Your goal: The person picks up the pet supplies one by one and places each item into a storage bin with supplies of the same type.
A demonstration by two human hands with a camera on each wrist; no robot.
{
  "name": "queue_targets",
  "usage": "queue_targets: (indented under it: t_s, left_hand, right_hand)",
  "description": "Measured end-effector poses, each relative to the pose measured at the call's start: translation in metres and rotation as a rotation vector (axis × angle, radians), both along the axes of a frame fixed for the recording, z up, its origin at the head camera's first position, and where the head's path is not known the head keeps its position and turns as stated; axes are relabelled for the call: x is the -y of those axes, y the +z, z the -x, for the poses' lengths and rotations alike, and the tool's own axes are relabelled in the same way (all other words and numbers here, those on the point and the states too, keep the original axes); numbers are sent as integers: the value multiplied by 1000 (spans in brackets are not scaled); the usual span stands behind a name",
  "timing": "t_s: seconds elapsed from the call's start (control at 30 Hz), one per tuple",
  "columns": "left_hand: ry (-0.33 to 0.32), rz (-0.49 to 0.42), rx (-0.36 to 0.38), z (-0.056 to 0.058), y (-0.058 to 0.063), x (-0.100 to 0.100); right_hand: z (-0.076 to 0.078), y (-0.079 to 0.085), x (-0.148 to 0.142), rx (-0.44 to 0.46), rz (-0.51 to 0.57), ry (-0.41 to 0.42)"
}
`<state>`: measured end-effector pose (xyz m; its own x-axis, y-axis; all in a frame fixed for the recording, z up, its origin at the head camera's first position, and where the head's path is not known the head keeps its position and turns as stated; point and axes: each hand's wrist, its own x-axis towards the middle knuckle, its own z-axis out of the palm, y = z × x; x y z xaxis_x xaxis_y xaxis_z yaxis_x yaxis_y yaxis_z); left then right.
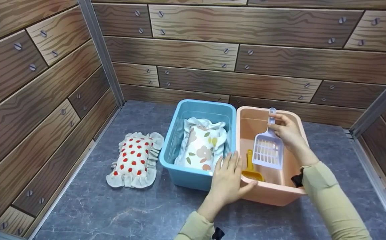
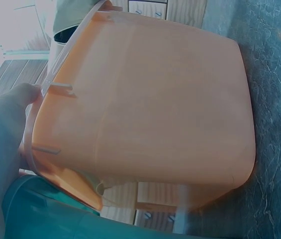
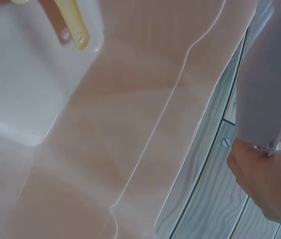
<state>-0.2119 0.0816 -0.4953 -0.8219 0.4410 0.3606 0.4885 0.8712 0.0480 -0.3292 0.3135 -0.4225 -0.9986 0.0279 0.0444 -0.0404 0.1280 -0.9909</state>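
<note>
Between its fingers and thumb, my right hand (image 1: pixel 288 130) pinches the handle of a pale lavender slotted litter scoop (image 1: pixel 268 150). The scoop hangs blade down over the peach bin (image 1: pixel 269 196). Lower in that bin lies a smaller yellow scoop (image 1: pixel 249 160), its handle pointing away. With fingers extended, my left hand (image 1: pixel 225 181) rests at the near rims where the blue bin (image 1: pixel 189 178) and peach bin meet. In the left wrist view the left thumb touches the rim of the peach bin (image 2: pixel 165 99). The right wrist view shows the right hand (image 3: pixel 272 174) at the edge.
The blue bin holds a frilled floral pillow (image 1: pixel 199 146). Left of it, a frilled pillow with red strawberries (image 1: pixel 134 156) lies on the dark marbled surface (image 1: pixel 102 213). Wood-patterned walls (image 1: pixel 193 56) stand behind and on both sides.
</note>
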Motion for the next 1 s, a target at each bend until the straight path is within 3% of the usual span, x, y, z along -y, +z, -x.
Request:
queue_targets:
  t_s: [0.63, 1.0]
  left_hand:
    - [-8, -15, -6, 0, 1, 0]
    - [-13, -17, 26, 0, 1, 0]
  right_hand:
    - [4, -9, 5, 49, -38, 33]
    - [13, -17, -3, 167, 85, 133]
